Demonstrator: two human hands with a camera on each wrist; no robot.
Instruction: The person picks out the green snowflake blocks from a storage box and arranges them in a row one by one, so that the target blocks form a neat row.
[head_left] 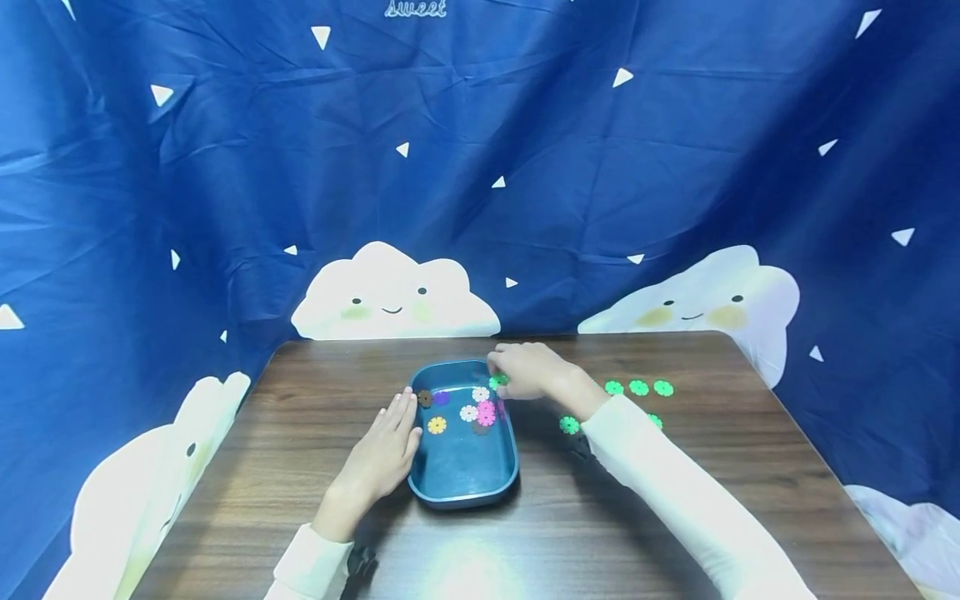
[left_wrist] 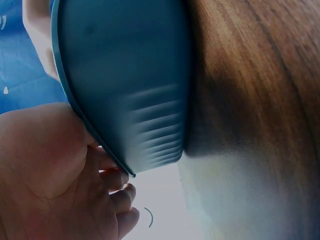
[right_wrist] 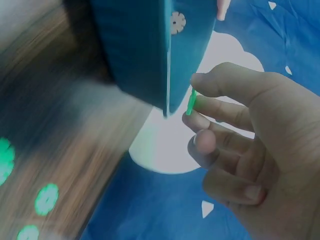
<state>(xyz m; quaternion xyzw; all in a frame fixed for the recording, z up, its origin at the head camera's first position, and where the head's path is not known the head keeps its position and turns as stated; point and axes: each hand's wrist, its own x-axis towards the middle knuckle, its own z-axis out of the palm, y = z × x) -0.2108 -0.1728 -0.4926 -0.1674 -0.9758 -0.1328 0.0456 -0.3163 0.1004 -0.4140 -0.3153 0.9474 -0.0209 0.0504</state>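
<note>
A blue tray (head_left: 461,467) with a raised rim stands on the table, holding several flower-shaped plastic discs: white (head_left: 468,412), pink (head_left: 486,412), yellow (head_left: 437,426), purple (head_left: 442,398) and brown (head_left: 424,398). My left hand (head_left: 382,446) rests on the tray's left rim with its fingers extended. Over the far right corner, my right hand (head_left: 528,369) pinches a green flower-shaped disc (right_wrist: 191,102) between thumb and fingers. In the right wrist view that disc is edge-on, just beside the tray rim.
To the right of the tray lie several green discs (head_left: 639,388) on the wooden table (head_left: 315,417); the right forearm partly covers them. A blue curtain (head_left: 480,125) with white clouds and triangles hangs behind the table's far edge.
</note>
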